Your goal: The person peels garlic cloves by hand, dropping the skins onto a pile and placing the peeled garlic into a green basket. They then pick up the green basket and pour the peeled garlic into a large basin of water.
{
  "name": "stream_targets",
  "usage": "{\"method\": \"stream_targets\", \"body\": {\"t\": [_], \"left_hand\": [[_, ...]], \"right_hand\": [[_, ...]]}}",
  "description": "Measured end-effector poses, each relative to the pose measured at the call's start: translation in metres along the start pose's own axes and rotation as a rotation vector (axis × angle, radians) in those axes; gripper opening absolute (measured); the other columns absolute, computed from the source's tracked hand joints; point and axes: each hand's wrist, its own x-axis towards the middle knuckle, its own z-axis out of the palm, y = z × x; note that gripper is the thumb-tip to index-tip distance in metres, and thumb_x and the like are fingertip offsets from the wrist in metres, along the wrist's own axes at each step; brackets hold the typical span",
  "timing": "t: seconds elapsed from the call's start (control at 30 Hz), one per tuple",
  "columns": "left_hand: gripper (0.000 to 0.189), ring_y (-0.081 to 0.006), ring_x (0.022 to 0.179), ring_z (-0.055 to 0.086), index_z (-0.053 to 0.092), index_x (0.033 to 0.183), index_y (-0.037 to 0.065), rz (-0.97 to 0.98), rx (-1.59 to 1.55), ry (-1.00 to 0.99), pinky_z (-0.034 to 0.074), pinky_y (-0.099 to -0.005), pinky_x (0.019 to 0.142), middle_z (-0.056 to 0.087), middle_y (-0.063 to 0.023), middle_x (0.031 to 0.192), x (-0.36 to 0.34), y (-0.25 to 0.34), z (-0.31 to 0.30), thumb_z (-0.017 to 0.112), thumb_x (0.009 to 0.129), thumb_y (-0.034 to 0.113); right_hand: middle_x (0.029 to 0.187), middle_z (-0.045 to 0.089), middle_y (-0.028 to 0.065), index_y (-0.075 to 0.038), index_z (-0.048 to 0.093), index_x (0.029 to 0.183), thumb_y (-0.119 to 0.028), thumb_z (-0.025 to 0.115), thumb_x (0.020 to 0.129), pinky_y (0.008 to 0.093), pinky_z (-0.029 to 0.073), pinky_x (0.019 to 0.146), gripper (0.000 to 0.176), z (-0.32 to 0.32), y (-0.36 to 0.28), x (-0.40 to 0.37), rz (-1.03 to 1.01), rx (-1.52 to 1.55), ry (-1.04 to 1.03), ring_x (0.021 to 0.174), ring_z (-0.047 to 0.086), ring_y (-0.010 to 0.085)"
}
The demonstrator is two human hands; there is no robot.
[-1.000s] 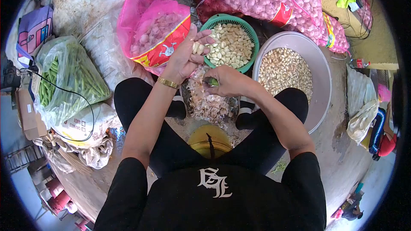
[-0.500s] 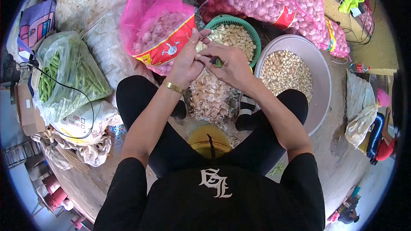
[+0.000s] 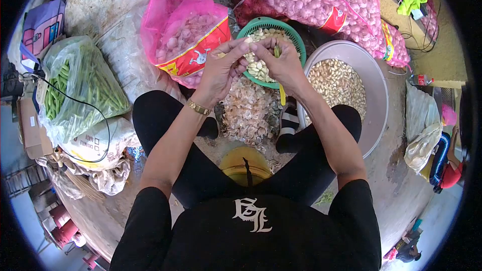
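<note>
My left hand (image 3: 224, 68) and my right hand (image 3: 281, 60) meet over the near rim of a green basket (image 3: 296, 35) that holds peeled garlic cloves. The left fingers pinch a garlic clove (image 3: 247, 41) at their tips. My right hand grips a small knife (image 3: 279, 78) with a green and yellow handle, its tip up beside the clove. A heap of papery garlic skins (image 3: 251, 113) lies on the floor below both hands, between my knees.
A large metal basin (image 3: 374, 85) of cloves stands at right. A pink mesh sack of garlic (image 3: 186, 37) sits at left, more pink sacks (image 3: 326, 0) behind. A clear bag of green beans (image 3: 75, 90) lies far left. A yellow stool (image 3: 246, 163) is under me.
Both hands have risen from above the skin heap to the basket's near rim. The right hand with the knife has swung up against the left fingers.
</note>
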Motion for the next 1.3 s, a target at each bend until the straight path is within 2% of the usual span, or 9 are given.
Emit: {"method": "stream_targets", "body": {"t": [0.07,0.13,0.23,0.43,0.77,1.07,1.17,1.23,1.3], "left_hand": [[0.028,-0.0056,0.066,0.058,0.063,0.116,0.001,0.053,0.073,0.005,0.049,-0.0162,0.059,0.063,0.0016,0.079,0.000,0.002,0.002,0.065,0.092,0.015],[0.020,-0.0022,0.056,0.053,0.068,0.105,0.002,0.293,0.303,0.062,0.041,-0.0144,0.050,0.063,0.0006,0.073,-0.001,0.007,0.008,0.070,0.088,0.013],[0.016,-0.0027,0.059,0.054,0.068,0.097,0.000,0.486,0.531,0.049,0.041,-0.0171,0.052,0.064,-0.0010,0.077,0.000,0.003,-0.001,0.071,0.086,0.010],[0.017,-0.0155,0.075,0.064,0.065,0.094,-0.002,0.738,0.860,0.024,0.050,-0.0284,0.069,0.068,-0.0084,0.087,0.004,0.000,-0.004,0.071,0.083,0.010],[0.015,-0.0213,0.081,0.067,0.065,0.094,-0.001,0.696,0.915,-0.019,0.051,-0.0310,0.073,0.068,-0.0119,0.092,0.001,0.003,0.001,0.069,0.085,0.010],[0.018,-0.0232,0.080,0.063,0.060,0.096,-0.003,0.730,1.007,-0.065,0.049,-0.0317,0.073,0.063,-0.0134,0.088,-0.002,0.007,0.003,0.066,0.088,0.011],[0.020,-0.0183,0.073,0.061,0.059,0.096,-0.002,0.744,1.011,-0.062,0.048,-0.0300,0.066,0.062,-0.0094,0.085,-0.001,0.007,0.004,0.067,0.089,0.015],[0.025,-0.0082,0.067,0.058,0.060,0.113,-0.002,0.374,0.745,-0.086,0.048,-0.0230,0.063,0.063,-0.0028,0.083,0.000,0.007,0.001,0.064,0.091,0.009],[0.027,-0.0059,0.063,0.055,0.058,0.116,-0.002,0.251,0.538,-0.133,0.046,-0.0209,0.058,0.062,-0.0015,0.083,-0.001,0.013,0.004,0.063,0.092,0.010]], "right_hand": [[0.077,0.061,0.0006,-0.001,0.062,0.092,-0.023,0.060,0.096,0.0229,0.046,0.064,0.022,-0.001,-0.004,0.000,0.005,-0.065,0.017,0.072,0.055,0.0069],[0.076,0.048,-0.0043,-0.011,0.051,0.094,-0.043,0.055,0.097,0.0195,0.031,0.049,0.033,-0.008,-0.011,0.001,0.235,0.069,-0.069,0.060,0.041,0.0034],[0.078,0.046,-0.0034,-0.012,0.045,0.094,-0.049,0.043,0.100,0.0205,0.033,0.049,0.037,-0.017,-0.005,0.005,0.237,0.177,-0.251,0.062,0.041,0.0049],[0.077,0.046,-0.0038,-0.012,0.049,0.093,-0.049,0.037,0.102,0.0209,0.034,0.051,0.040,-0.014,0.002,0.003,0.157,-0.012,-0.194,0.063,0.040,0.0046],[0.069,0.044,-0.0058,-0.007,0.056,0.091,-0.050,0.040,0.102,0.0227,0.029,0.047,0.046,-0.008,0.003,0.001,0.080,-0.052,-0.181,0.058,0.038,0.0044],[0.065,0.044,-0.0042,-0.004,0.058,0.085,-0.045,0.040,0.103,0.0253,0.031,0.048,0.047,-0.009,-0.003,0.004,0.198,-0.105,-0.210,0.056,0.039,0.0068],[0.063,0.046,-0.0002,0.000,0.058,0.084,-0.039,0.042,0.103,0.0294,0.036,0.052,0.047,-0.011,0.009,0.009,-0.091,-0.256,-0.197,0.058,0.042,0.0106],[0.063,0.048,0.0035,0.004,0.058,0.086,-0.034,0.044,0.102,0.0329,0.039,0.056,0.044,-0.012,0.009,0.010,-0.274,-0.423,-0.132,0.060,0.045,0.0135],[0.063,0.048,0.0051,0.004,0.058,0.087,-0.032,0.044,0.102,0.0333,0.040,0.057,0.042,-0.016,0.010,0.014,-0.272,-0.397,-0.139,0.060,0.045,0.0138]]}}
